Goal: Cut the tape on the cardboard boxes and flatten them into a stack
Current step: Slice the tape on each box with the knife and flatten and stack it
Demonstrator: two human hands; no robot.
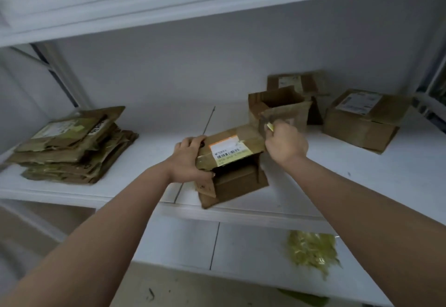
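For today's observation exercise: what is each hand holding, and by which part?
The left hand grips the labelled cardboard box at its left top corner. The right hand pinches a yellowish strip of tape by its end in its fingers.

A white shelf (pixel 337 174) is seen. A stack of flattened boxes (pixel 72 147) is laid at its left end, an opened box (pixel 231 164) at the front edge, and three boxes (pixel 362 118) near the back right.

Both forearms are bare up to the frame's edge, with no sleeves showing. The left hand (pixel 190 159) and right hand (pixel 286 146) wear no gloves.
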